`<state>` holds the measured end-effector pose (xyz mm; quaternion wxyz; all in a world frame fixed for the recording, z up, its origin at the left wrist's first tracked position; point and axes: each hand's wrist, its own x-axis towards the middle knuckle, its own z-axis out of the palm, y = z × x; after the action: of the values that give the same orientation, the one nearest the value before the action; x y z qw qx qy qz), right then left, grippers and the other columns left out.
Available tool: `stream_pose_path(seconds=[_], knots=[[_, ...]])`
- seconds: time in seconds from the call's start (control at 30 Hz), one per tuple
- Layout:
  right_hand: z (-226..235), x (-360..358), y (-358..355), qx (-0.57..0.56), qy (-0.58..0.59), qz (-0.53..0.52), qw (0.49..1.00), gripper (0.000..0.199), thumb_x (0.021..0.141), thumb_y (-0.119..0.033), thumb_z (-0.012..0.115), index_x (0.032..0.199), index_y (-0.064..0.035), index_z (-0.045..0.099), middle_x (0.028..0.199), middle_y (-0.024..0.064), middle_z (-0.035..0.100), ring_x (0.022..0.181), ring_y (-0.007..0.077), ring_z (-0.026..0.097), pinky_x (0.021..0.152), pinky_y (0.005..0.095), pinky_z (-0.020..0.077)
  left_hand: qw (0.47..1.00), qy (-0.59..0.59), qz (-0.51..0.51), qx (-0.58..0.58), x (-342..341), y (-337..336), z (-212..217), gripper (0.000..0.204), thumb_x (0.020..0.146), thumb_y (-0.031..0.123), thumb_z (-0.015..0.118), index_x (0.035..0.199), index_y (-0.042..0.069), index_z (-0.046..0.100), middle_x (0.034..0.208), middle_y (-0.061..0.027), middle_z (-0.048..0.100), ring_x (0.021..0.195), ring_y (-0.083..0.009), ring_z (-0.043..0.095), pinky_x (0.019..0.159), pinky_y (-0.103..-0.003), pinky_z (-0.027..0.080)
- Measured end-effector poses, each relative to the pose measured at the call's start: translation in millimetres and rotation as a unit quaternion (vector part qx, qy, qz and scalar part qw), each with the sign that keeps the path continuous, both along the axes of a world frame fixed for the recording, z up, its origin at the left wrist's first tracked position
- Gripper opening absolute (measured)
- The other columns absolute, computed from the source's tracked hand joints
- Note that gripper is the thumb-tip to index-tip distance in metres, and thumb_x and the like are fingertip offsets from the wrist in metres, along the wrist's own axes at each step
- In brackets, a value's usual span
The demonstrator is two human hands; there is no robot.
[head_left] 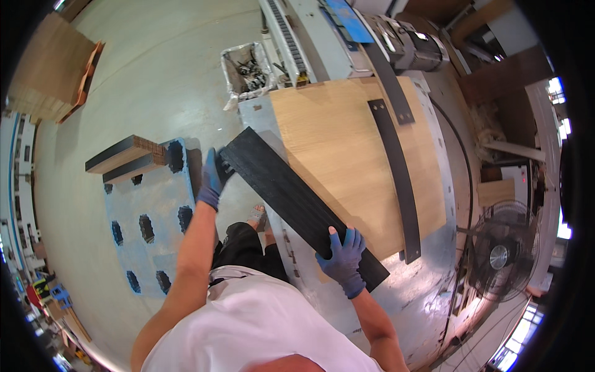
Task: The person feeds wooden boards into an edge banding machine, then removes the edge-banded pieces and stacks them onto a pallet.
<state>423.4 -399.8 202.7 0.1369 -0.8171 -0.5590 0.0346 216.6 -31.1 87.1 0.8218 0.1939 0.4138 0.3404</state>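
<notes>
A long black board (pixel 291 192) lies slanted across the near left edge of the work table, its far left end reaching out past the edge. My left hand (pixel 213 180), in a blue-grey glove, is closed at that far end; some of its fingers are hidden. The gloved right hand (pixel 344 260) grips across the board close to its near right end, with bare fingertips showing. A sheet of light wood (pixel 334 124) lies under part of the board. To the right, a narrow dark strip (pixel 400 180) with small holes at its ends rests on that sheet.
On the floor at left, a blue pallet (pixel 164 217) carries two stacks of dark-topped boards (pixel 127 155). A lined bin (pixel 248 68) of scraps stands beyond the table, beside a machine (pixel 328 43) holding another dark strip (pixel 387 80). A fan (pixel 501 254) stands at right.
</notes>
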Motion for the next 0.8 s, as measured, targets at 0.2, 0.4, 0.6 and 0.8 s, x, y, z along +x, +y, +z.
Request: stream_pose_path(seconds=[0.2, 0.4, 0.6, 0.8], knots=[[5.6, -6.2, 45.9, -0.008, 0.004, 0.043, 0.999, 0.080, 0.059, -0.034, 0.081, 0.131, -0.0156, 0.051, 0.127, 0.0260, 0.042, 0.114, 0.0454, 0.043, 0.091, 0.0594, 0.0348, 0.914, -0.383, -0.026, -0.133, -6.6, -63.3, -53.6, 0.056, 0.094, 0.056, 0.045, 0.123, 0.010, 0.058, 0.113, -0.0089, 0.063, 0.100, -0.0262, 0.059, 0.092, -0.044, 0.046], [11.6, -24.6, 92.1, -0.044, -0.045, 0.094, 0.994, 0.078, 0.059, -0.033, 0.081, 0.129, -0.0130, 0.052, 0.125, 0.0260, 0.043, 0.112, 0.0445, 0.044, 0.092, 0.0573, 0.0353, 0.950, -0.225, 0.107, -0.189, 5.5, -62.7, 12.1, 0.053, 0.101, 0.047, 0.034, 0.131, 0.008, 0.054, 0.132, -0.0128, 0.058, 0.120, -0.0313, 0.054, 0.104, -0.048, 0.042], [17.7, -74.4, 165.6, -0.057, -0.006, 0.153, 0.987, 0.077, 0.060, -0.033, 0.081, 0.128, -0.0105, 0.052, 0.125, 0.0267, 0.043, 0.114, 0.0438, 0.044, 0.093, 0.0556, 0.0357, 0.940, -0.288, 0.146, -0.110, -71.7, -10.2, 3.3, 0.058, 0.101, 0.050, 0.032, 0.132, 0.005, 0.053, 0.132, -0.0141, 0.058, 0.119, -0.0314, 0.057, 0.105, -0.046, 0.042], [49.7, -144.9, 264.5, -0.026, 0.080, 0.227, 0.970, 0.085, 0.055, -0.027, 0.086, 0.130, -0.0089, 0.049, 0.127, 0.0256, 0.044, 0.115, 0.0428, 0.047, 0.095, 0.0501, 0.0394, 0.908, -0.353, 0.225, -0.032, -175.1, 38.4, 39.5, 0.056, 0.101, 0.046, 0.034, 0.134, 0.003, 0.049, 0.134, -0.0155, 0.056, 0.123, -0.0309, 0.054, 0.108, -0.046, 0.039]])
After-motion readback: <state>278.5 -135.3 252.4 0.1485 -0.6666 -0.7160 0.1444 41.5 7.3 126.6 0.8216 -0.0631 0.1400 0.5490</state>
